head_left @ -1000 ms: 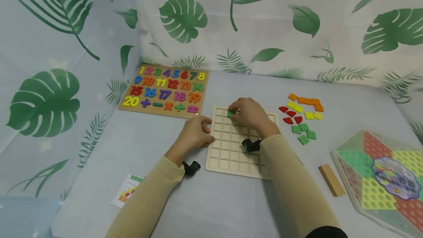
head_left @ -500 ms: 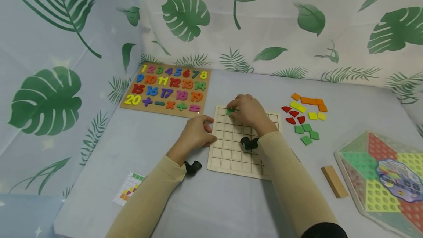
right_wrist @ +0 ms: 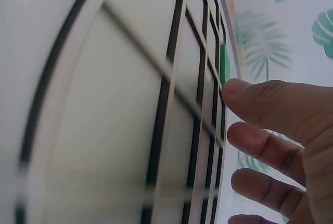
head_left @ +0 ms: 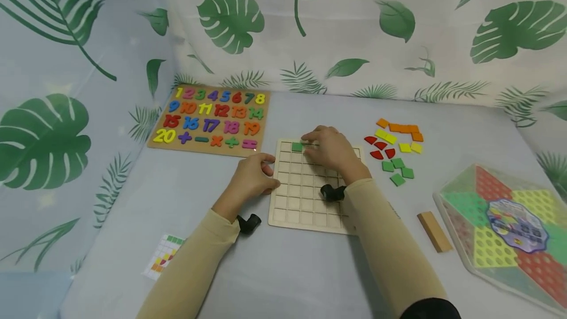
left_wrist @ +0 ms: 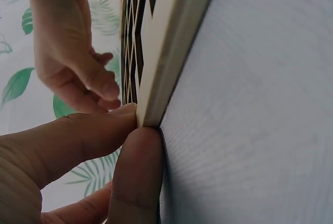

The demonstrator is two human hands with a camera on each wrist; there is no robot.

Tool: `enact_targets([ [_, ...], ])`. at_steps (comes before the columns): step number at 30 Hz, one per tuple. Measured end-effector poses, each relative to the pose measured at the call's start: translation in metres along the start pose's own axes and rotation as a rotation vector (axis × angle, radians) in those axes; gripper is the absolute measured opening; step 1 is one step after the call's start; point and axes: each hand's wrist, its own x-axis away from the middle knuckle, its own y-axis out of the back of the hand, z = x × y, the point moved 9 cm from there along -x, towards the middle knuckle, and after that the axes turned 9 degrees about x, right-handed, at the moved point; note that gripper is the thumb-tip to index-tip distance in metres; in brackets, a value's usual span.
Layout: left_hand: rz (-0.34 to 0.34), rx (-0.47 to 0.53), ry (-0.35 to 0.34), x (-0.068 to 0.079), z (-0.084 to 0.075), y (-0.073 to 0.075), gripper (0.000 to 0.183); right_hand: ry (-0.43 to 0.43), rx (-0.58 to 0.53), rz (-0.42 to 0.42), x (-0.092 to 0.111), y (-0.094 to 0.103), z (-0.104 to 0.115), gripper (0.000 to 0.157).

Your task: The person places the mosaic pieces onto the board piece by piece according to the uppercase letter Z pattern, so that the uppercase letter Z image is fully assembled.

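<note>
Head view: I note the green tile (head_left: 297,147) now lies uncovered in the top row of the grid board (head_left: 293,191), second cell from the left; half a second ago the right grip (head_left: 330,150) covered part of it. I judge this placement complete, with four loose green tiles (head_left: 397,179) outstanding on the surface (head_left: 266,279).

Left wrist view: left grip (left_wrist: 57,151) narrow, holding the board's edge.

Right wrist view: right grip moderately wide, holding nothing; I cannot tell whether its thumb touches the tile.

Board (head_left: 293,193) — pale, gridded; tile (head_left: 297,147) — green
</note>
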Motion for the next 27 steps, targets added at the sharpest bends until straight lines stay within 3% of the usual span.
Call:
enact_targets([
  [8,-0.009,-0.017,-0.005,0.003,0.001,0.005,0.063,-0.041,0.018,-0.023,0.027,0.009,-0.033,0.039],
  [27,0.019,-0.024,0.002,0.002,-0.002,-0.001,0.062,-0.204,0.045,-0.025,0.097,0.033,-0.124,0.037],
])
